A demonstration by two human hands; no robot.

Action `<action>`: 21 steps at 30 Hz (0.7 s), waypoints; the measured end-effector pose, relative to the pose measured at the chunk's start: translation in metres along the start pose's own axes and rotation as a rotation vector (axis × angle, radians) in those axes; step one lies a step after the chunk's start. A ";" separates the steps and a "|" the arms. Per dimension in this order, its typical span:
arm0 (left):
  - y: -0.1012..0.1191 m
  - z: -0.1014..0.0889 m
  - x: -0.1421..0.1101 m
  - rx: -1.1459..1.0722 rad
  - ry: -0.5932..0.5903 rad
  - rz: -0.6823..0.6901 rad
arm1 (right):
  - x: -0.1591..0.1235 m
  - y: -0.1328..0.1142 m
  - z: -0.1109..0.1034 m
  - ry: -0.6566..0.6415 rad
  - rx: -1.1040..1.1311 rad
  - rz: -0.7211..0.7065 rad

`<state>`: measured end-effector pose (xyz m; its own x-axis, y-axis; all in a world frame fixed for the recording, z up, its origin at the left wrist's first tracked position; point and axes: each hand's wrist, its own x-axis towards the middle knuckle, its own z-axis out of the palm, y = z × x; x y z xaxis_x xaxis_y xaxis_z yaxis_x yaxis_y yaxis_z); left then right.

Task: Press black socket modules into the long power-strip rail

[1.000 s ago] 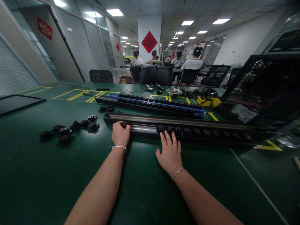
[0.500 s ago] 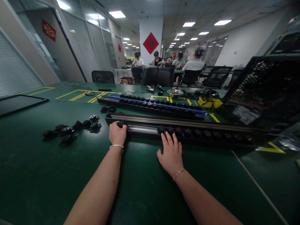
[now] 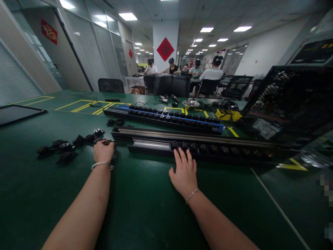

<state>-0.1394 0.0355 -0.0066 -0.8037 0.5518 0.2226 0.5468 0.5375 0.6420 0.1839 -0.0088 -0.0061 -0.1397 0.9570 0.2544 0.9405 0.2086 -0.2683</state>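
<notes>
My left hand (image 3: 103, 151) is closed around a small black part (image 3: 109, 142), just left of the near rail and beside the loose parts on the table. Most of that part is hidden by the fingers. A long black rail (image 3: 145, 150) lies across the table, with a smooth silver strip (image 3: 152, 144) at its left and a row of small dark parts (image 3: 193, 146) further right. My right hand (image 3: 184, 172) has its fingers spread, the tips resting at the rail's front edge by the first parts of the row. Several loose black parts (image 3: 66, 146) lie scattered at left.
Behind the near rail lies a second black rail with a blue strip (image 3: 192, 119). A metal bowl (image 3: 191, 103), a yellow container (image 3: 229, 115) and cables stand further back. A black perforated case (image 3: 270, 90) is on the right, a dark flat tray (image 3: 19, 115) far left. People sit beyond.
My left hand has moved left, off the near rail's left end to the loose parts, with a black part in its fingers. My right hand keeps its place at the rail. The view shifted slightly.
</notes>
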 end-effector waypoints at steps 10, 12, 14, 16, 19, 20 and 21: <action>-0.026 -0.016 0.047 0.148 -0.068 -0.074 | 0.001 0.001 0.001 0.031 0.028 0.005; -0.028 -0.015 0.050 0.155 -0.045 -0.051 | 0.001 0.000 0.002 0.039 0.035 0.008; -0.027 -0.015 0.048 0.157 0.007 -0.022 | 0.001 0.000 0.002 0.051 0.041 0.010; -0.022 -0.016 0.042 0.158 0.078 0.012 | 0.002 -0.001 0.003 0.069 0.053 0.013; 0.001 -0.019 0.019 0.118 0.192 0.186 | 0.003 -0.003 0.005 0.098 0.095 0.009; 0.012 -0.019 0.007 0.075 0.223 0.296 | 0.003 -0.004 0.005 0.116 0.113 0.014; 0.025 -0.019 -0.006 0.023 0.235 0.409 | 0.003 -0.004 0.005 0.141 0.130 0.026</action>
<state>-0.1254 0.0334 0.0224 -0.5511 0.5634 0.6154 0.8325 0.3217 0.4510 0.1782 -0.0056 -0.0089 -0.0627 0.9264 0.3713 0.8939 0.2176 -0.3920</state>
